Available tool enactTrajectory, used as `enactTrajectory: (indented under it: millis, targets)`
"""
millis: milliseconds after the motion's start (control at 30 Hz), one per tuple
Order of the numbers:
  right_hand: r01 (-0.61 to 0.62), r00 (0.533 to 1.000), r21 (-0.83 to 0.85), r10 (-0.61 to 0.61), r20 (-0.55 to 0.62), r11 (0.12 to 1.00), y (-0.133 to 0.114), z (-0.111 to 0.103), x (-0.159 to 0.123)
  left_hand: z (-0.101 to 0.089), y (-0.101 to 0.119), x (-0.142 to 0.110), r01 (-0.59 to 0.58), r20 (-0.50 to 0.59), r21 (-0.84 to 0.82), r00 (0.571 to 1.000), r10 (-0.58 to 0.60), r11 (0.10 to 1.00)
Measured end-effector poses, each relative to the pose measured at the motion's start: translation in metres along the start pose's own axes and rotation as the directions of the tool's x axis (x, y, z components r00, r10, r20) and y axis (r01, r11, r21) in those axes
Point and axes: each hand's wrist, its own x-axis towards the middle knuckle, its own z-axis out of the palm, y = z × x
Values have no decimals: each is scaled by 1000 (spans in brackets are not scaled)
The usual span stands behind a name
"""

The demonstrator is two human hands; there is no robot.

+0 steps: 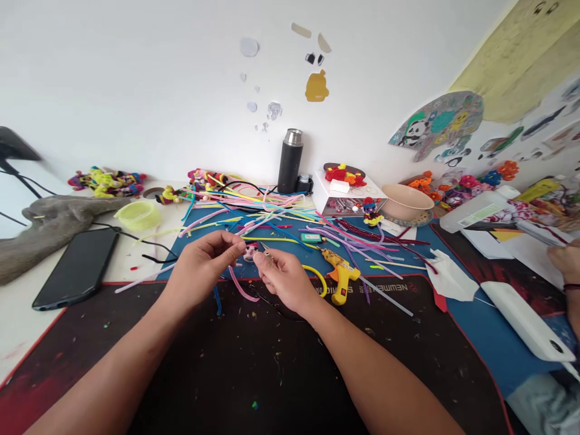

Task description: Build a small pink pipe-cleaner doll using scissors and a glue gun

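A spread of loose pipe cleaners (254, 212) covered the blue mat (183, 241), and completed-looking figures (109, 182) lay at the back left. The left hand (194, 266) pinched thumb and forefinger together on a small face piece (249, 251), held up between both hands. The right hand (290, 281) had its fingertips pressed together, apparently around a slim metal tip (265, 246). The face was in place; body and limbs, judging by those figures, remained undone.

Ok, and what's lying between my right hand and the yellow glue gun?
A curved yellow strip lies between your right hand and the glue gun; the head view shows it.
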Motion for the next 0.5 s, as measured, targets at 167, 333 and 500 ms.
enactTrajectory:
  millis: [167, 333, 500]
  targets:
    - [2, 1000, -56, -3, -16, 998, 2, 3, -1, 1, -2, -1, 7, 20, -4, 1000, -7, 1000]
    - [17, 999, -209, -27, -42, 978, 2, 5, -2, 2, -2, -1, 19, 37, -32, 999, -17, 999]
    - [55, 992, -360, -92, -86, 931, -4, 8, -5, 4, 2, 0, 29, 52, -55, 998, -26, 998]
